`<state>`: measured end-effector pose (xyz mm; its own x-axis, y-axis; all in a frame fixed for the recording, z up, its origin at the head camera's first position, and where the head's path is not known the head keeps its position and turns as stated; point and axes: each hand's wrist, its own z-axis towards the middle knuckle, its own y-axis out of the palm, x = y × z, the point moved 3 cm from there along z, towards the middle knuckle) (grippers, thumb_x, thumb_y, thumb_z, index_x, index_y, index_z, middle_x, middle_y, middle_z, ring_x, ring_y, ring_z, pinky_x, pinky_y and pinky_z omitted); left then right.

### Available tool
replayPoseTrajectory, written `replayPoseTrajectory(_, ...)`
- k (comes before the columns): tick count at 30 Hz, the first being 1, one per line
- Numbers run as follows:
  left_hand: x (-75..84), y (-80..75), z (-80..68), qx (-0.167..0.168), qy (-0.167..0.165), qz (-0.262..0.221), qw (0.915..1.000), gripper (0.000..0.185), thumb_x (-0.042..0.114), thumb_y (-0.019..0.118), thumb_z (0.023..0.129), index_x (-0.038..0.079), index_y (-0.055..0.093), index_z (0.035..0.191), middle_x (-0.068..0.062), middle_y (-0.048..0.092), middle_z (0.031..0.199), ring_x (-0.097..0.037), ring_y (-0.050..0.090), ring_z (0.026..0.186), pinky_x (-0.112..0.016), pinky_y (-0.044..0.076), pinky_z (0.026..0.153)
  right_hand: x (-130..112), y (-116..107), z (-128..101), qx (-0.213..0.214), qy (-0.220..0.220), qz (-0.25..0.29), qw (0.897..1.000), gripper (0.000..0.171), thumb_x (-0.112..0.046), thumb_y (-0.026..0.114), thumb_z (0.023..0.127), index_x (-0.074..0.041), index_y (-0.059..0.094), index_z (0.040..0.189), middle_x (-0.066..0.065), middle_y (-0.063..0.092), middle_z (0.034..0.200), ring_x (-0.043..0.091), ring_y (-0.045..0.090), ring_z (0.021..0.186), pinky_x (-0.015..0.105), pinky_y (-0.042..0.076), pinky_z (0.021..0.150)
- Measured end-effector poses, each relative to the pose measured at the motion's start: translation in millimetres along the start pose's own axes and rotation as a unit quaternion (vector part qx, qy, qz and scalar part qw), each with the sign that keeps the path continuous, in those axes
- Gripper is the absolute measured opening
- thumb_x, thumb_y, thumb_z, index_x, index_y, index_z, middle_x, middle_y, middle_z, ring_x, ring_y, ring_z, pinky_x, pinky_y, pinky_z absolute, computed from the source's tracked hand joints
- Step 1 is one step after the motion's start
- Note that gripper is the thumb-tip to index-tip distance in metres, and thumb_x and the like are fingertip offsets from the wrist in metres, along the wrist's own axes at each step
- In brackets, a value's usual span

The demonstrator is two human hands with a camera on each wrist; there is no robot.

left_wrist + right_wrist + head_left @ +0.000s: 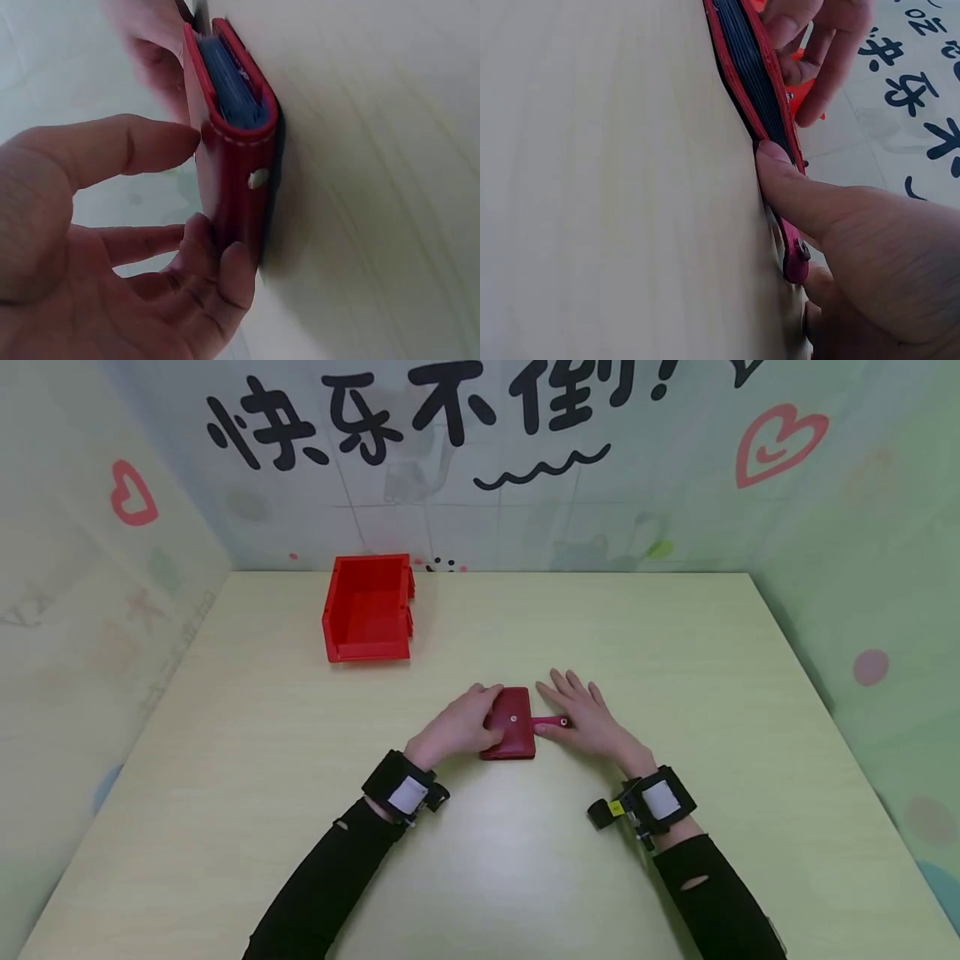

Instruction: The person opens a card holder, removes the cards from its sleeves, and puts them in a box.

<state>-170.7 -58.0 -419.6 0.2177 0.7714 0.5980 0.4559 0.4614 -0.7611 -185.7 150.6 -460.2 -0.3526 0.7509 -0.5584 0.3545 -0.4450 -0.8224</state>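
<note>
Red wallet lay flat mid-table, strap out to its right. Left hand gripped wallet's left edge, fingers curled round it. Right hand lay flat, thumb pressing strap. Red bin sat well apart.

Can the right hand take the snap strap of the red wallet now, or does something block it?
Probably yes. The right hand already rests on the strap, which sticks out from the wallet on its side. The left hand holds only the wallet's other edge.

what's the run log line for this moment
left hand grips red wallet | right hand presses strap flat | wallet lies on table | red bin apart, far left
</note>
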Motion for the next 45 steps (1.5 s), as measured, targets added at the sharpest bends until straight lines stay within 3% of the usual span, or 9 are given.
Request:
replayPoseTrajectory(5,14.0,10.4,4.9,0.023,-0.008,0.058,0.9980,0.078,0.040,0.073,0.090,0.002,0.040,0.150,-0.019,0.053,0.131,-0.031,0.057,0.113,-0.046,0.057,0.088,0,1,-1,-0.009,0.001,-0.020,1.000,0.072,-0.036,0.060,0.099,-0.012,0.029,0.159,0.020,0.010,0.169,0.043,0.000,0.157,0.066,-0.002,0.123)
replayPoseTrajectory(9,25.8,20.3,9.6,0.055,-0.035,0.140,0.9881,0.085,0.055,0.070,0.088,0.001,0.042,0.147,-0.022,0.053,0.132,-0.038,0.056,0.117,-0.051,0.058,0.085,0,1,-1,-0.010,-0.005,-0.035,0.999,0.069,-0.035,0.058,0.100,-0.013,0.030,0.159,0.020,0.009,0.169,0.044,0.000,0.157,0.066,-0.002,0.123)
replayPoseTrajectory(13,36.3,26.9,13.0,0.078,-0.048,0.217,0.9718,0.081,0.056,0.064,0.092,-0.004,0.045,0.142,-0.025,0.056,0.128,-0.041,0.058,0.114,-0.048,0.061,0.078,0,2,-2,-0.004,-0.017,-0.033,0.999,0.068,-0.035,0.058,0.099,-0.013,0.032,0.158,0.022,0.011,0.168,0.045,0.001,0.156,0.066,-0.002,0.122)
replayPoseTrajectory(17,40.4,29.5,13.7,0.086,-0.057,0.253,0.9621,0.075,0.053,0.061,0.095,-0.007,0.048,0.139,-0.024,0.059,0.124,-0.039,0.061,0.111,-0.044,0.061,0.075,1,4,-1,-0.004,-0.020,-0.031,0.999,0.066,-0.036,0.056,0.100,-0.013,0.033,0.157,0.021,0.011,0.168,0.045,0.001,0.156,0.066,-0.002,0.122)
replayPoseTrajectory(22,40.1,26.9,12.5,0.067,-0.064,0.221,0.9707,0.075,0.051,0.059,0.097,-0.007,0.045,0.143,-0.025,0.057,0.129,-0.040,0.058,0.116,-0.047,0.060,0.081,0,5,-1,-0.008,-0.013,-0.046,0.999,0.065,-0.036,0.056,0.101,-0.015,0.032,0.158,0.018,0.010,0.169,0.043,0.001,0.157,0.066,-0.001,0.122)
replayPoseTrajectory(28,38.4,14.1,10.2,0.052,-0.060,0.112,0.9906,0.067,0.044,0.054,0.098,-0.008,0.044,0.140,-0.026,0.055,0.128,-0.038,0.057,0.110,-0.050,0.059,0.084,-1,5,-2,0.001,-0.006,-0.048,0.999,0.065,-0.039,0.056,0.101,-0.016,0.033,0.158,0.017,0.012,0.169,0.041,0.002,0.157,0.065,0.000,0.123)
replayPoseTrajectory(34,33.6,2.6,5.3,0.035,-0.049,0.022,0.9979,0.065,0.035,0.045,0.101,-0.009,0.034,0.148,-0.027,0.053,0.128,-0.034,0.059,0.099,-0.043,0.057,0.084,-8,9,-3,0.013,-0.034,-0.019,0.999,0.057,-0.026,0.050,0.104,-0.015,0.034,0.157,0.014,0.024,0.167,0.040,0.010,0.157,0.067,0.001,0.121)
replayPoseTrajectory(39,31.7,0.3,3.1,0.053,-0.046,0.033,0.9970,0.065,0.029,0.040,0.103,-0.011,0.025,0.152,-0.032,0.048,0.136,-0.037,0.058,0.097,-0.047,0.056,0.087,-17,13,0,0.020,-0.022,-0.023,0.999,0.052,-0.032,0.041,0.107,-0.016,0.036,0.157,0.009,0.031,0.165,0.036,0.016,0.157,0.067,0.004,0.122)
replayPoseTrajectory(45,27.1,-6.5,-2.1,0.076,-0.033,0.057,0.9950,0.060,0.013,0.045,0.103,-0.010,0.022,0.153,-0.034,0.049,0.131,-0.034,0.061,0.089,-0.045,0.059,0.079,-24,15,-1,0.049,-0.004,-0.070,0.996,0.072,-0.055,0.058,0.096,-0.019,0.039,0.156,0.010,0.037,0.163,0.037,0.022,0.155,0.069,0.011,0.121)
